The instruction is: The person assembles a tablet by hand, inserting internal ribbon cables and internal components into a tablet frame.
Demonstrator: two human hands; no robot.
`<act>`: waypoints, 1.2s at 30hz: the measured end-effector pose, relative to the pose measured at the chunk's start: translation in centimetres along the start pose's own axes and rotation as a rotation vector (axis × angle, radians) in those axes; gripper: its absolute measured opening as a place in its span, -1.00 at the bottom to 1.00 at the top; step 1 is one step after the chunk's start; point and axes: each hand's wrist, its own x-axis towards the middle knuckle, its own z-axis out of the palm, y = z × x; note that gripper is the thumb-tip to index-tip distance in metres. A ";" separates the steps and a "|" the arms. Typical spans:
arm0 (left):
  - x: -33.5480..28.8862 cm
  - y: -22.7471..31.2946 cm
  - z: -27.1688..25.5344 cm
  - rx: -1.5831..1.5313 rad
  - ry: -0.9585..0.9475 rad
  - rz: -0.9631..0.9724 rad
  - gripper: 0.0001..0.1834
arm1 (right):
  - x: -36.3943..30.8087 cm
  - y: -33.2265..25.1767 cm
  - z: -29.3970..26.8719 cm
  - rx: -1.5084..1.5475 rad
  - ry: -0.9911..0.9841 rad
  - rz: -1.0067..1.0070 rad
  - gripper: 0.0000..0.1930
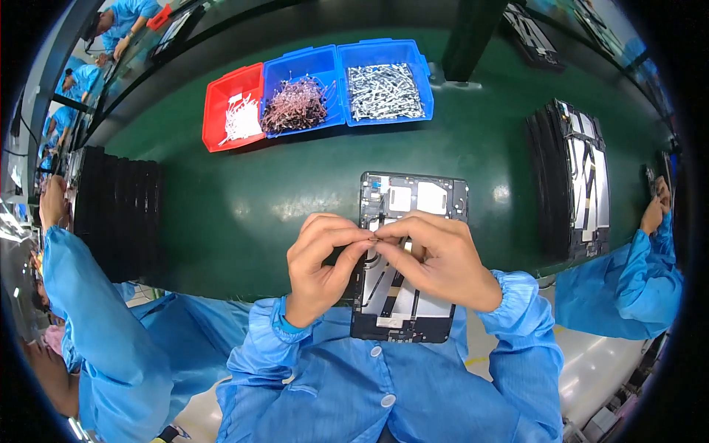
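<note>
Left grip (pixel 321 258) | right grip (pixel 436 258) | fingertips pinched together over tablet frame (pixel 413 198)

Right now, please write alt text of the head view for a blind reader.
Both the left hand and right hand pinch a tiny part together above an open dark device frame on a green table. Behind stand a red bin and two blue bins.
</note>
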 end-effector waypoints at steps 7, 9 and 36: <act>0.9 0.5 -1.6 0.329 -0.109 0.238 -0.70 | -0.2 0.3 0.7 -0.148 0.111 -0.146 -0.84; 1.0 0.5 -2.2 0.418 -0.214 0.288 -0.69 | -0.1 0.6 1.0 -0.158 0.120 -0.169 -0.83; 2.7 -3.1 -2.2 -0.346 -0.377 -0.902 -0.87 | 0.8 3.2 2.6 -0.417 0.040 -0.115 -0.86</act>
